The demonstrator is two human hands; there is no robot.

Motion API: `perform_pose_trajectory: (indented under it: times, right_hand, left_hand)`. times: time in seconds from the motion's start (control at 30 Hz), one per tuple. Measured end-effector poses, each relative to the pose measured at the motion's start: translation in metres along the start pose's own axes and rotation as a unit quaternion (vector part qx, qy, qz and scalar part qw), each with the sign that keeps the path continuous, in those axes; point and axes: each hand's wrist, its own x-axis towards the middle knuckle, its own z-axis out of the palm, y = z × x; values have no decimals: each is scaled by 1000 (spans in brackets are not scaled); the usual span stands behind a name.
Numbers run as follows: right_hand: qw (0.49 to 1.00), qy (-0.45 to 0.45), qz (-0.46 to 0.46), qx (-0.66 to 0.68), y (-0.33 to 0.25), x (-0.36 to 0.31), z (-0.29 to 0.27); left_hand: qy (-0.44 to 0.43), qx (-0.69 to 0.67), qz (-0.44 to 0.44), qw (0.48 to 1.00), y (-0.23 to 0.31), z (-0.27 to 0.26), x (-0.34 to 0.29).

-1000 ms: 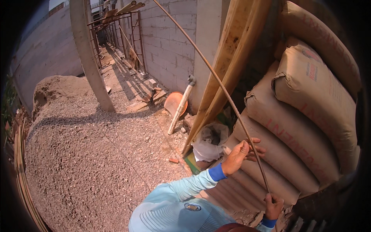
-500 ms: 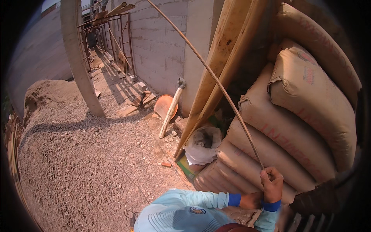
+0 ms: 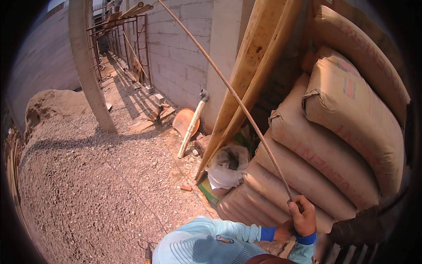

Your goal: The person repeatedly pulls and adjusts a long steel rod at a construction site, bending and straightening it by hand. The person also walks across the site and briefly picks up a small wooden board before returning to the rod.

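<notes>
A long, thin, rust-brown steel rebar [image 3: 239,102] slants from the top of the view down to my right hand [image 3: 303,216]. The fingers of that hand are closed around its lower end, thumb on top. My left hand [image 3: 284,230] lies beside and partly behind the right wrist, at the end of a light blue sleeve with a dark blue cuff. Its fingers are hidden. Behind the hands rises a stack of brown paper cement bags [image 3: 323,169] with red print, and the rebar crosses in front of it.
Wooden planks [image 3: 250,66] lean against the grey block wall [image 3: 180,48]. Beside the bags stands a white sack [image 3: 226,176]. An orange bowl-shaped thing [image 3: 180,119] and a pale pipe [image 3: 190,132] are near the wall. Gravel [image 3: 96,185] spreads left, around a concrete post [image 3: 88,66]; scaffolding [image 3: 143,48] stands farther back.
My right hand has moved slightly down and left with the rebar, whose upper part has shifted left. The left hand stays close to the right wrist.
</notes>
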Motion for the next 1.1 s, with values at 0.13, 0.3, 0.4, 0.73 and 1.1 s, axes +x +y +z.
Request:
perform_pose_trajectory:
  times: [0.13,0.3,0.4,0.73,1.1]
  right_hand:
    - [984,52,-137,-105,23,-9,-21]
    - [994,-21,35,-102,74,-71,-66]
    - [970,-19,172,-172,101,-115,-75]
    - [958,159,127,-202,96,-107,-45]
    - [992,-9,55,111,-14,62,79]
  left_hand:
    - [-60,-81,-80,992,-10,-29,2]
    - [-10,-159,-38,987,28,-67,-2]
    - [-12,-134,-13,991,66,-86,3]
    - [59,-71,124,988,159,-171,33]
    - [113,-255,-32,960,64,-131,-29]
